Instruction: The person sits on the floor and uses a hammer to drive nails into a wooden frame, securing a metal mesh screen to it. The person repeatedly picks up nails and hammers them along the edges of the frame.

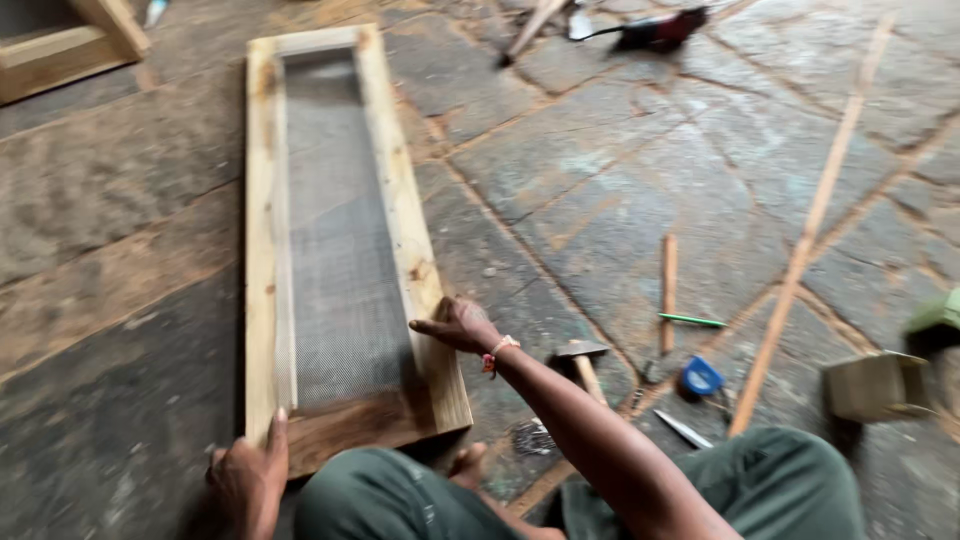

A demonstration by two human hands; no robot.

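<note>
A long wooden frame with grey wire mesh stretched inside it lies flat on the stone floor. My left hand rests on the frame's near left corner, thumb up along the left rail. My right hand lies on the right rail near its lower end, fingers spread and pointing toward the mesh, holding nothing. A bracelet sits on that wrist. My knees in green trousers are at the bottom of the view.
A hammer lies just right of my right arm. Nearby are a short wood strip, a green pencil, a blue tape measure, a long thin lath and a small box. A power tool lies far back.
</note>
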